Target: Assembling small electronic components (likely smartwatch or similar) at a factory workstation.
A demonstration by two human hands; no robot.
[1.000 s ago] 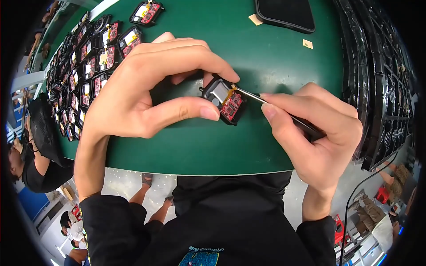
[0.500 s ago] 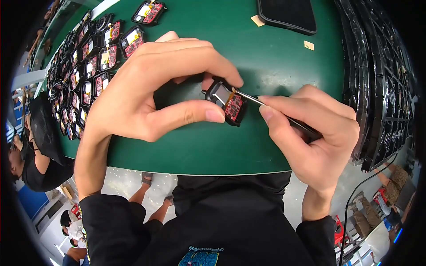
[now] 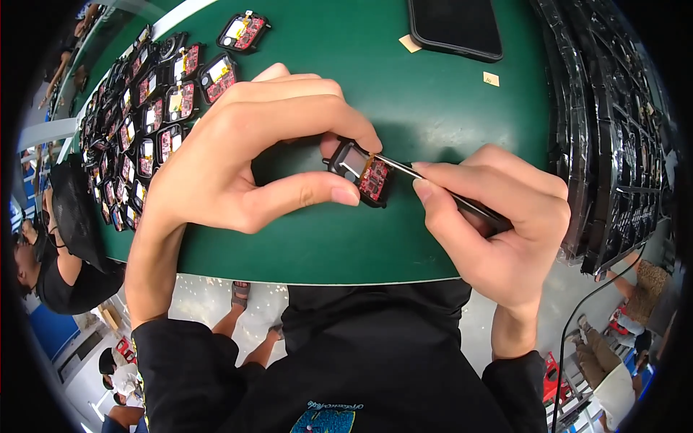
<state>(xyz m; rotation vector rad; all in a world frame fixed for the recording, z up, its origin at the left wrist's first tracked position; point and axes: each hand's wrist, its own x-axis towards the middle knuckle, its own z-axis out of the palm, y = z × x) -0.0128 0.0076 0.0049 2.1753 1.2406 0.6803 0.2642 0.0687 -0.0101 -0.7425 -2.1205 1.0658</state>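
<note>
Between the thumb and fingers of my left hand is a small black device casing, tilted above the table. Its open face shows a red circuit board, a silvery-white rectangular part and a strip of amber flex cable. My right hand grips slim metal tweezers with a dark handle, much like a pen. The tweezers' tips touch the casing near the amber strip, beside my left index fingertip. Whether the tips pinch the strip is too small to tell.
Many similar open casings crowd the left of the green table; one casing lies apart at the far side. A black phone and two small paper pieces lie far right. Stacked black trays line the right edge. Other people sit beyond.
The view has shifted slightly. Both hands, with the casing and tweezers, appear a little further left, and the tweezers' tips stay at the amber strip.
</note>
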